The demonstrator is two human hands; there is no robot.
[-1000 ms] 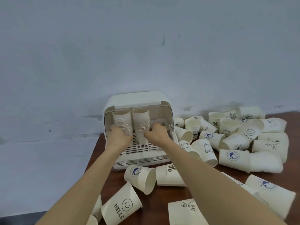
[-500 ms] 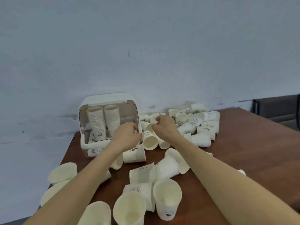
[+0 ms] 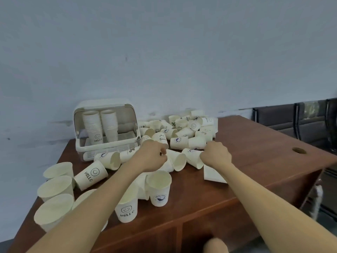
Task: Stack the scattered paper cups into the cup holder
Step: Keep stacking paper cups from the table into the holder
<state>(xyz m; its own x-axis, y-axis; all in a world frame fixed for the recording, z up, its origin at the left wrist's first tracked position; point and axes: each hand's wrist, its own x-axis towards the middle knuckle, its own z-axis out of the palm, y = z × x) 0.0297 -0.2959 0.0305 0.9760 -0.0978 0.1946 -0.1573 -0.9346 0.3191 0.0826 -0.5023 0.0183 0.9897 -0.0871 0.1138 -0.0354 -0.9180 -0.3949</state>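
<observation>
Left hand (image 3: pixel 152 157) and right hand (image 3: pixel 216 156) curl over cups (image 3: pixel 179 161).

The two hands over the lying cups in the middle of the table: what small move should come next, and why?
Probably each hand should close on the cup it touches and lift it. The left hand and right hand both sit curled at cups lying on their sides, while the cup holder already holds two stacks with free space beside them. Whether either grip is complete cannot be told.
</observation>
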